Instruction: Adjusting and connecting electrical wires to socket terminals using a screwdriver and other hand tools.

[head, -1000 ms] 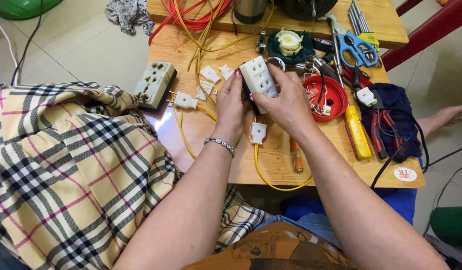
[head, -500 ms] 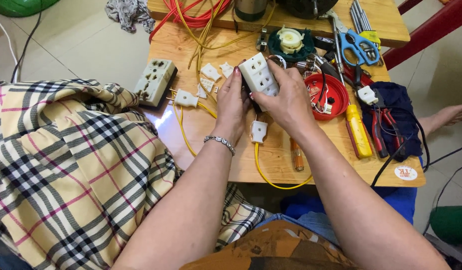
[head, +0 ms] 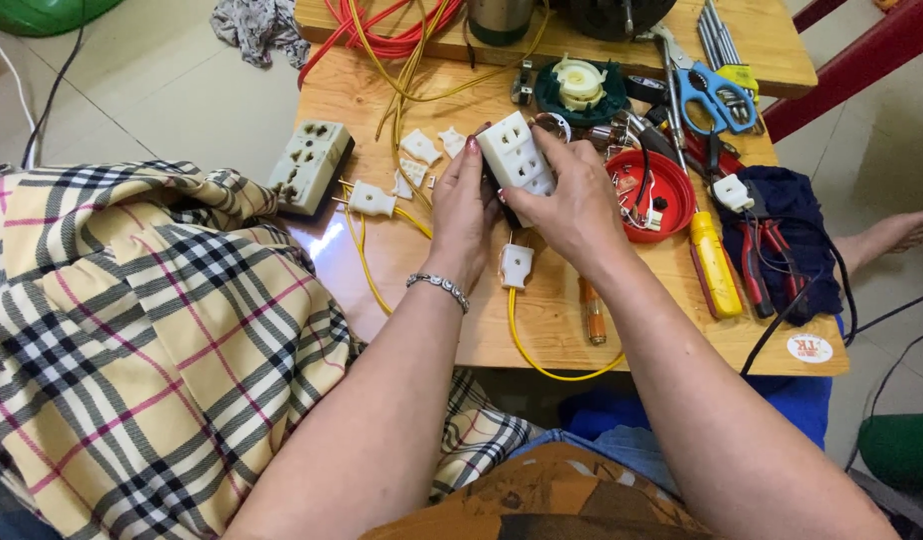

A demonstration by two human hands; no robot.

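Both hands grip one white socket block [head: 518, 155]: left hand [head: 462, 205] clasps its left edge, right hand [head: 572, 200] wraps its right side, fingers curled on top.

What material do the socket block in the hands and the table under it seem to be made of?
The socket block, held by the left hand and right hand, looks like white moulded plastic: smooth, even colour, crisp slot edges. The table looks like varnished wood: grain lines and a glossy reflection near its left edge.
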